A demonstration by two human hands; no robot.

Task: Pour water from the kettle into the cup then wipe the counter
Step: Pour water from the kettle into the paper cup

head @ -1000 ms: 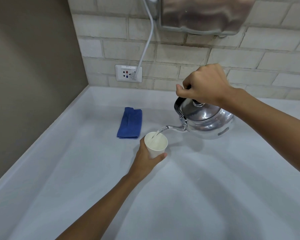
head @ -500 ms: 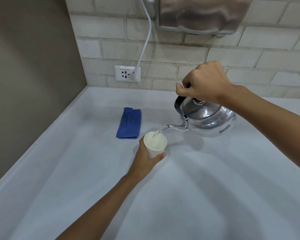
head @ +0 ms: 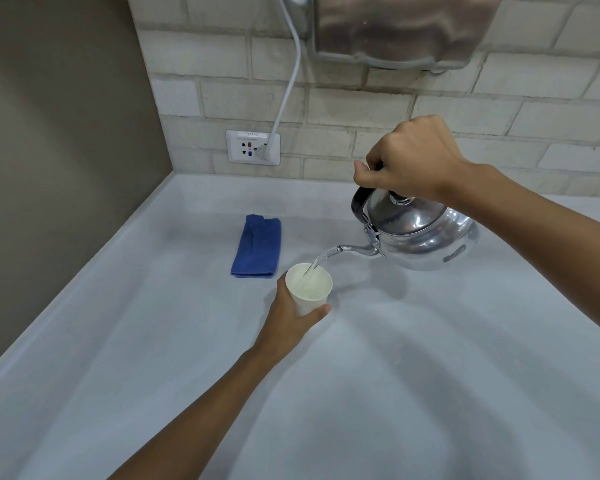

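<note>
You are in the pouring step: your right hand (head: 409, 157) is closed in a fist around the black handle of the steel kettle (head: 420, 237), which is lifted clear of the bench (head: 430, 393) and tipped toward your left, so a thin stream of water (head: 321, 259) runs from the spout into the white paper cup (head: 309, 285). Your left hand (head: 291, 317) is wrapped round the lower part of the cup, fingers curled behind it and thumb in front, steadying it upright; whether its base rests on the bench or is held just above it is hard to tell from this angle. The water level inside is hard to read against the white wall, though the cup looks partly filled at most. The next move calls for watching that level, then rolling the kettle back upright smoothly so the stream cuts off without dribbling down the spout, and setting it down clear of the cup. The folded blue cloth (head: 257, 245) lies flat near the cup, on its far left side, ready for wiping.
</note>
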